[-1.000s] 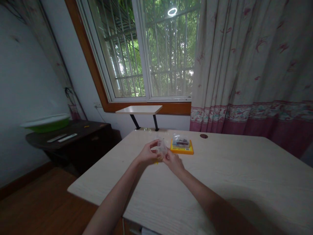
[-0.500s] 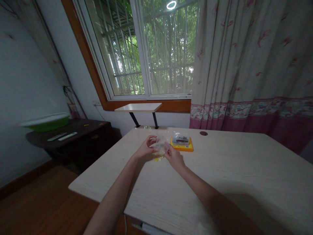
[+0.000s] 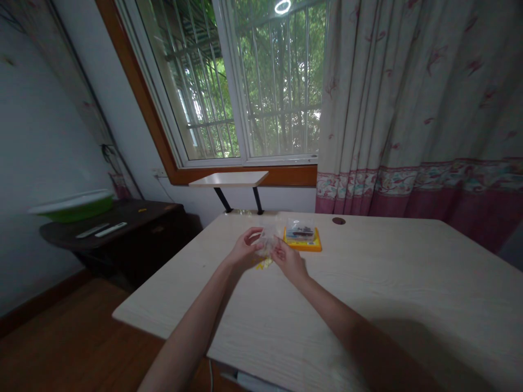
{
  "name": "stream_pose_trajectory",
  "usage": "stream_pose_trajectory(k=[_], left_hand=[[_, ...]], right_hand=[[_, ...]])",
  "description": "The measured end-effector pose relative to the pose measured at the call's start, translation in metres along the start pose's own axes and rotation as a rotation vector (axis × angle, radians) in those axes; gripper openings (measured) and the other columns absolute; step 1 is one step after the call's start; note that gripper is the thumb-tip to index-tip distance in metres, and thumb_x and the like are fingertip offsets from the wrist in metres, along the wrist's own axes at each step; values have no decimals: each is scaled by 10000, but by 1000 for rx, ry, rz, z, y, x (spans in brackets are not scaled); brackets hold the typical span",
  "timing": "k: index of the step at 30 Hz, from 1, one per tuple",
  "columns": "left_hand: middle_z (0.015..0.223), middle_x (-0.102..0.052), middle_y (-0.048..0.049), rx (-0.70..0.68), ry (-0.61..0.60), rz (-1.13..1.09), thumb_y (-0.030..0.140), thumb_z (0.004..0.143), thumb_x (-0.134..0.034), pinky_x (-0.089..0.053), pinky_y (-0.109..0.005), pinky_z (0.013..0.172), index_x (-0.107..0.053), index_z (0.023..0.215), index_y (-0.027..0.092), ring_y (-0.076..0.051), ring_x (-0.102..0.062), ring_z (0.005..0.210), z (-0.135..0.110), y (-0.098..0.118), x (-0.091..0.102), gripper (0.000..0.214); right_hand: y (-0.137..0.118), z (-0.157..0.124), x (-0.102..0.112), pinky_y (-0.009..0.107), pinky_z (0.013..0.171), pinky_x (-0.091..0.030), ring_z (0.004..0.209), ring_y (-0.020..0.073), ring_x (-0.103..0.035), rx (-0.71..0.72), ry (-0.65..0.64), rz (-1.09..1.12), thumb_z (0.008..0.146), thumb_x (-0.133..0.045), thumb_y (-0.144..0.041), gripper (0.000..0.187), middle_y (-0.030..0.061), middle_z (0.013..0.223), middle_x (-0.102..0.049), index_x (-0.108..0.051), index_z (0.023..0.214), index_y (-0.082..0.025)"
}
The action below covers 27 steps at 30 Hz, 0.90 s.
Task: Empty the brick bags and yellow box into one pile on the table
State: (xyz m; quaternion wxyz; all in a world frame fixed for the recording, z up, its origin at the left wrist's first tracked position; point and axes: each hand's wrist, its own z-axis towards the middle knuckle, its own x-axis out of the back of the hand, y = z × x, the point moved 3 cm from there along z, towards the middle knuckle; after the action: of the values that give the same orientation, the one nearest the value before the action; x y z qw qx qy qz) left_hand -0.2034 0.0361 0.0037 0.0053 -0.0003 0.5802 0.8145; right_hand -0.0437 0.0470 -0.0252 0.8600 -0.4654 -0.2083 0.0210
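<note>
Between my two hands is a clear plastic bag, held over the pale desk. My left hand grips its left side, thumb and fingers curved around it. On the other side my right hand pinches the bag with closed fingertips. Just below the bag lie small yellow pieces, partly covered by my hands and too small to name. Beyond my right hand, a clear plastic box with dark items inside rests on a yellow-orange tray or case.
A small raised shelf on black legs stands at the desk's back left. Behind it are a barred window and a curtain. To the left, a dark table bears a green basin. A round cable hole is near the back edge.
My right hand has shifted slightly left, closer to my left hand, and the bag looks more bunched between them. The view has moved a little.
</note>
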Motion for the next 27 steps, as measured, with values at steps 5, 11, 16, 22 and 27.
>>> stream_pose_trajectory(k=[5,11,16,22,27], left_hand=[[1016,-618,-111,51,-32,-128,418,642,-686,-447,-347,783,-553,1079,160,-217,-595,872,-2,-5,-11,525],[1117,-577,-118,65,-31,-156,339,615,-729,-415,-365,865,-503,1160,191,-227,-562,985,-2,-4,-24,608],[1006,-623,-95,54,172,-218,435,645,-674,-445,-347,800,-531,1056,183,-206,-589,910,5,-3,-10,503],[990,-615,-83,80,625,-66,495,733,-534,-422,-222,552,-530,996,197,-134,-568,740,8,-9,42,397],[773,-560,-26,175,895,125,410,724,-572,-414,-250,539,-383,1134,197,-121,-527,593,-1,-22,69,499]], right_hand=[[-2,-1,1,331,839,-480,968,163,-597,79,38,-23,826,-497,-263,446,44,1099,-615,-418,1264,-258],[-14,-2,8,330,899,-432,1033,169,-522,159,104,-277,833,-431,-204,461,43,1144,-538,-393,1286,-282],[-16,-3,9,333,909,-415,1033,172,-499,174,104,-265,816,-429,-182,431,49,1116,-510,-446,1239,-258],[-12,-4,5,304,804,-464,858,146,-545,154,55,-214,795,-424,-146,354,41,1058,-523,-517,1124,-236],[-11,-4,3,291,779,-463,840,140,-540,155,28,-192,789,-422,-139,317,32,1025,-530,-537,1071,-229]])
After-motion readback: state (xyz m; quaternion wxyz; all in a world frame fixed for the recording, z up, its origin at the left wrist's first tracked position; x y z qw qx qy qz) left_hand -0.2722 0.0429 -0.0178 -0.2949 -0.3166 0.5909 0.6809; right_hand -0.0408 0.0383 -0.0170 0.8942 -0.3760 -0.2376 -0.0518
